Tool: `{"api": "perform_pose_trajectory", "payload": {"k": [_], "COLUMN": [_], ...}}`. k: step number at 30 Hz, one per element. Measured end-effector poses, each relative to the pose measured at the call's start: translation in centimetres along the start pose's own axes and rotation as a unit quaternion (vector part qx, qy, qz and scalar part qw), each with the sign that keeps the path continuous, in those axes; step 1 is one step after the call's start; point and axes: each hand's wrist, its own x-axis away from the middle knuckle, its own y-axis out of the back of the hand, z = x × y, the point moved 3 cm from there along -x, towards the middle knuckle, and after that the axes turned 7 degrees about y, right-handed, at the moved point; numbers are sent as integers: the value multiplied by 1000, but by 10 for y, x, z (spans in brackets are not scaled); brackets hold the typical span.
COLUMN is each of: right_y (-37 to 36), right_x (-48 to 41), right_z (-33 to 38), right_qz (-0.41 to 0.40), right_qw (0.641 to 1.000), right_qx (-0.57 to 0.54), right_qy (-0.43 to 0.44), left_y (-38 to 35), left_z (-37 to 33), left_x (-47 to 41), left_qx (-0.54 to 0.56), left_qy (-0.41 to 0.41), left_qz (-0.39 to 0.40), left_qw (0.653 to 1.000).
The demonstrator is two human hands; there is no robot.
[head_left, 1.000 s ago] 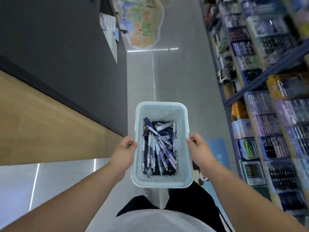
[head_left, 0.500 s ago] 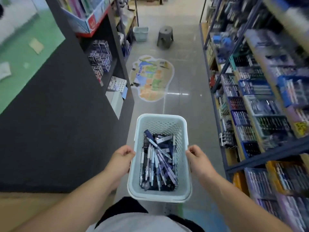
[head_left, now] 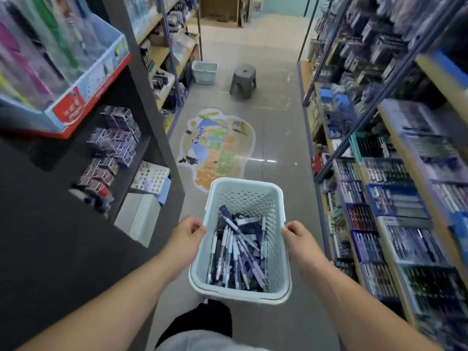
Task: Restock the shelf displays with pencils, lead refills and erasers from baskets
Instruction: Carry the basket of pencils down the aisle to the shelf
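View lifted up the aisle [head_left: 274, 117] — grey stool [head_left: 243, 81] and pale floor basket [head_left: 204, 72] now show ahead

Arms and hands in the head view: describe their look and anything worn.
The left forearm and right forearm are bare to the frame edge, no sleeves showing. The left hand and right hand wear no gloves, watch, bracelet or visible rings.

Bright, even indoor light, a glare streak on the floor [head_left: 278, 138], shelves [head_left: 405, 198] at both edges blurred and bent.
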Motion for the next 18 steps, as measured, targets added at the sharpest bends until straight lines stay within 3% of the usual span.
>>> {"api": "perform_pose_trajectory", "payload": {"k": [9,18], "right_y": [20,44], "right_x": [-202,-428], "right_z": [127,218], "right_qz": [-4,45], "right_qw": [1000,994], "right_qx": [-14,-98], "right_qy": [-3,-18], "left_y": [42,43], "left_z": [-169,-303], "left_x": [-189,-375], "left_qx": [-17,-17], "left_qy": [-18,3], "left_qz": [5,-57], "left_qw": [1000,998]}}
